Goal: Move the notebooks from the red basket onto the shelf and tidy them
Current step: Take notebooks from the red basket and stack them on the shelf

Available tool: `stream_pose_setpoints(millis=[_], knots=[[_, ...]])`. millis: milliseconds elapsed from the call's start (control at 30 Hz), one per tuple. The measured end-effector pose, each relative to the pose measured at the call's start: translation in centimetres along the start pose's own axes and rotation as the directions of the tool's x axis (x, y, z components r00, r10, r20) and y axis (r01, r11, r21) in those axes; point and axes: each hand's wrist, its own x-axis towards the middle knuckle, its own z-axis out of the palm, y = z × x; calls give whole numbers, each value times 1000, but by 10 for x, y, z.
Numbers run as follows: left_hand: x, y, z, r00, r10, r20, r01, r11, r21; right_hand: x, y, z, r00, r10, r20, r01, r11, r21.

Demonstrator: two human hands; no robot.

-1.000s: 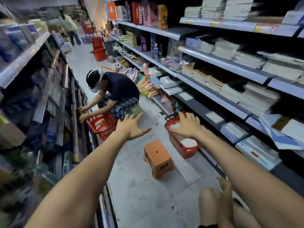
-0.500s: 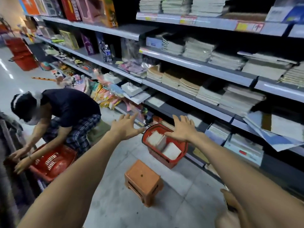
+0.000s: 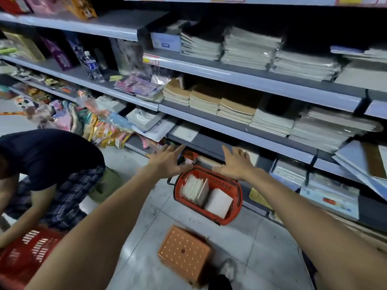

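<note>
A red basket (image 3: 234, 214) stands on the floor against the bottom of the shelving, with pale notebooks (image 3: 206, 194) upright and leaning inside it. My left hand (image 3: 167, 159) is stretched out above the basket's far left rim, fingers straight, holding nothing. Over the far right rim hovers my right hand (image 3: 235, 163), fingers spread and empty. Behind the hands runs a low grey shelf (image 3: 209, 143) with a bare stretch. Stacks of notebooks (image 3: 236, 109) fill the shelves above.
An orange plastic stool (image 3: 184, 253) stands on the floor in front of the basket. A person (image 3: 48, 164) crouches at the left over a second red basket (image 3: 27, 254). Toys and packets (image 3: 100, 130) crowd the lower left shelves. A tilted sheet (image 3: 364, 162) leans at right.
The view has swung right and closer to the shelving. Both hands have moved forward to just above the basket's far rim. The crouching person has slid to the left edge.
</note>
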Motion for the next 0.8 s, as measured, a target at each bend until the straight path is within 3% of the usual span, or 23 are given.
stream_pose_setpoints(millis=[367, 600, 800], knots=[[182, -53, 69, 978, 159, 134, -162, 987, 15, 153, 11, 63, 988, 131, 84, -137, 987, 78], [259, -81, 179, 920, 291, 263, -312, 949, 40, 220, 13, 165, 947, 301, 111, -315, 937, 149], [315, -93, 278, 874, 390, 289, -406, 914, -4, 265, 31, 252, 913, 390, 118, -405, 899, 165]])
